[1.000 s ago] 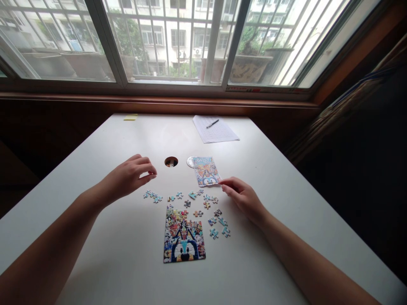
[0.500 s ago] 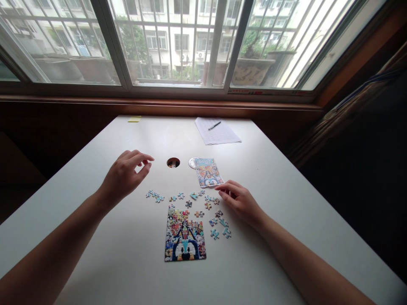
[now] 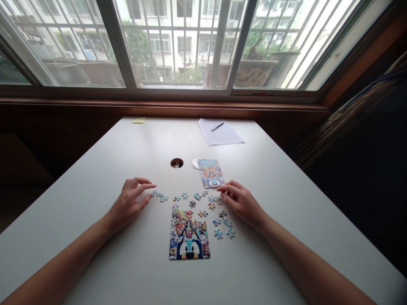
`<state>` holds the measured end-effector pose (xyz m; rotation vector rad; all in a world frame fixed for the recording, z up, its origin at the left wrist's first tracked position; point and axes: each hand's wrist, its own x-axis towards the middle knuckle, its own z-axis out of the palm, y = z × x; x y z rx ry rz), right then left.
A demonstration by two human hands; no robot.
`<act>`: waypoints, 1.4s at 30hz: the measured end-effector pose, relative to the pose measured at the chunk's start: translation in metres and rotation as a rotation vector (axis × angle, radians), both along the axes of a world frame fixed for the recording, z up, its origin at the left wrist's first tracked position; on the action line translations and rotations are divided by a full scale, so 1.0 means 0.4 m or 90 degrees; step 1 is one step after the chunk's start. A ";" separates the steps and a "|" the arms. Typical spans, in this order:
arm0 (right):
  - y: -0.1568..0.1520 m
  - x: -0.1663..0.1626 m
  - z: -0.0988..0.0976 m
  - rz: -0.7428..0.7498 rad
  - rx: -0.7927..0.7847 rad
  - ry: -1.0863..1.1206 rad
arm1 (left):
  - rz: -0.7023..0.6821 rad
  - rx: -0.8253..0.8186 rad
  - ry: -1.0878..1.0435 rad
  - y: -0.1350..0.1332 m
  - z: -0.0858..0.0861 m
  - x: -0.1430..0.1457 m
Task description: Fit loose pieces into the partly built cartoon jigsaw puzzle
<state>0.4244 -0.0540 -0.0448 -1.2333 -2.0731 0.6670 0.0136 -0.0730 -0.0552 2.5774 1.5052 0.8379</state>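
"So, head camera: what's around?"
"White printed sheets [image 3: 224, 135] beneath a slim dark pen [image 3: 217, 127]; a colourful rectangular card [image 3: 211, 171] overlapping a silvery disc [image 3: 195, 164]. Outside, a brown patterned pot [image 3: 254, 73] holds greenery [image 3: 255, 50]."
"Hands?"
"Left hand [image 3: 132, 199] spread beside loose bluish jigsaw pieces [image 3: 163, 198]; right hand [image 3: 241, 200] curled by the card; pinching, I can't tell. Between the forearms lies the partly built rectangular dog-face jigsaw [image 3: 190, 243]."

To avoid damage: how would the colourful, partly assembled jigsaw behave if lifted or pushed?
Lifted, the jigsaw may sag or split, since it is pieced together. Pushed, it would probably slide, lying flat on the white table.
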 end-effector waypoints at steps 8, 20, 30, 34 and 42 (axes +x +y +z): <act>0.000 -0.002 0.002 0.014 -0.002 -0.003 | -0.123 0.020 0.111 -0.024 0.019 0.036; 0.001 0.001 0.001 0.019 -0.014 0.002 | -0.076 0.051 0.029 -0.006 0.022 0.014; 0.003 0.000 0.003 0.018 -0.014 -0.003 | -0.045 -0.032 0.032 0.015 0.015 -0.017; 0.002 0.000 0.005 0.018 -0.017 -0.005 | -0.055 -0.051 0.035 0.016 0.017 -0.017; 0.003 0.002 0.005 0.021 -0.011 -0.004 | -0.048 -0.054 0.015 0.012 0.019 -0.025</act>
